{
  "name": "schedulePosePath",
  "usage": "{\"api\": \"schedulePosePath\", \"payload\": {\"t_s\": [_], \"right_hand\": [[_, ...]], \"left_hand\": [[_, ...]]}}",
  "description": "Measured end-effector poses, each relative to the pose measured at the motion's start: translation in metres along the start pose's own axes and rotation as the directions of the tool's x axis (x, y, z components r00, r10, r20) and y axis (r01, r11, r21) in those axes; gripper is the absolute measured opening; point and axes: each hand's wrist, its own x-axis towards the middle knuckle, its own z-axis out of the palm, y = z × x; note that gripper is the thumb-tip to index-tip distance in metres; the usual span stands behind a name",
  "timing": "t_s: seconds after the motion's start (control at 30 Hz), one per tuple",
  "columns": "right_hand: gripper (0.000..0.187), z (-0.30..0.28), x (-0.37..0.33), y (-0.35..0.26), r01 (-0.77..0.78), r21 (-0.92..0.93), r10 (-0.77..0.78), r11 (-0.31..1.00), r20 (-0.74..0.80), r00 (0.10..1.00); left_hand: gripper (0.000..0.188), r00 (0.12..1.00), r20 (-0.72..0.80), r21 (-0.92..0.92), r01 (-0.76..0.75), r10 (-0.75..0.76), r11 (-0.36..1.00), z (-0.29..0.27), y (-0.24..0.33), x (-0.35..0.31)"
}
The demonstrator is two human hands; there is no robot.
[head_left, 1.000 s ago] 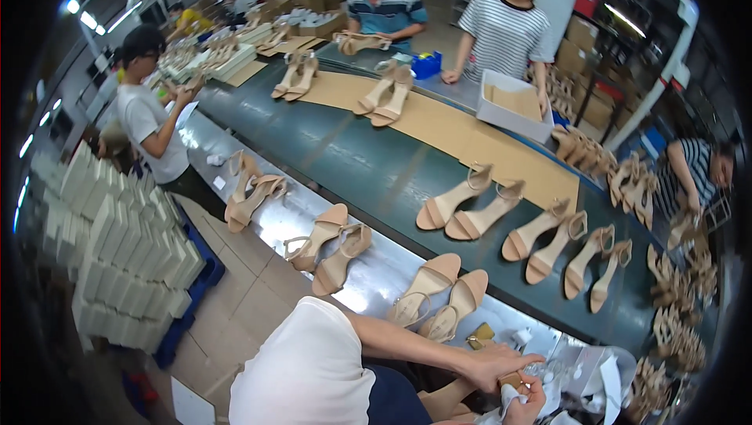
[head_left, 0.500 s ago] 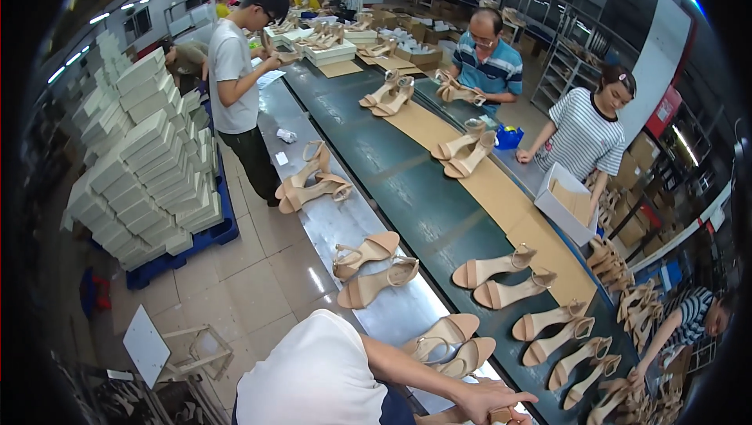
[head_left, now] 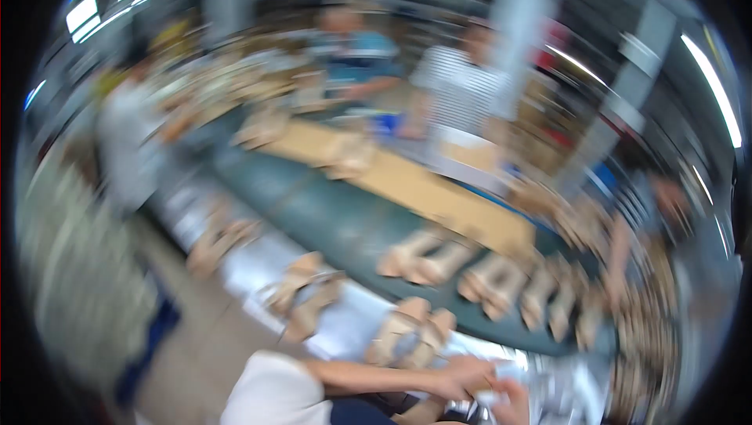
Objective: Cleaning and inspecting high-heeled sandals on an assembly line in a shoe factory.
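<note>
Both hands meet low in the head view, just right of centre, and blur softens them. My left hand [head_left: 464, 376] reaches in from a white-sleeved arm with its fingers curled together. Close against it is my right hand [head_left: 513, 401], fingers also bent inward. What they grip between them is smeared; a small whitish patch shows there. Just below my left forearm lies part of a beige sandal [head_left: 423, 411], cut by the lower edge; whether a hand touches it I cannot tell. Beyond the forearm, a pair of beige sandals [head_left: 403, 331] rests on the shiny metal bench [head_left: 337, 339].
A green conveyor belt [head_left: 290, 198] runs beyond the bench, carrying several sandal pairs and a tan cardboard strip [head_left: 423, 194]. Across it, a person in stripes [head_left: 462, 84] stands by a white box [head_left: 470, 162]. Other people work left and right. Stacked pale boxes [head_left: 86, 268] stand at left.
The whole view has swung to the right and blurred, so the bench, belt and people appear shifted left. My hands remain together near the lower edge, and my right hand now shows more.
</note>
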Motion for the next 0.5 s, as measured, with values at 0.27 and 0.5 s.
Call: {"api": "schedulePosePath", "payload": {"t_s": [0.27,0.5], "right_hand": [[0.036,0.006,0.007,-0.013,0.033,0.276,-0.018,0.961,-0.060,0.998],[0.029,0.000,-0.061,0.003,-0.021,0.325,0.112,0.945,-0.265,0.958]], "left_hand": [[0.101,0.979,0.133,-0.356,0.192,-0.154,0.914,-0.014,0.005,0.015],[0.099,0.943,0.327,-0.409,0.203,-0.064,0.890,0.041,0.030,0.032]]}}
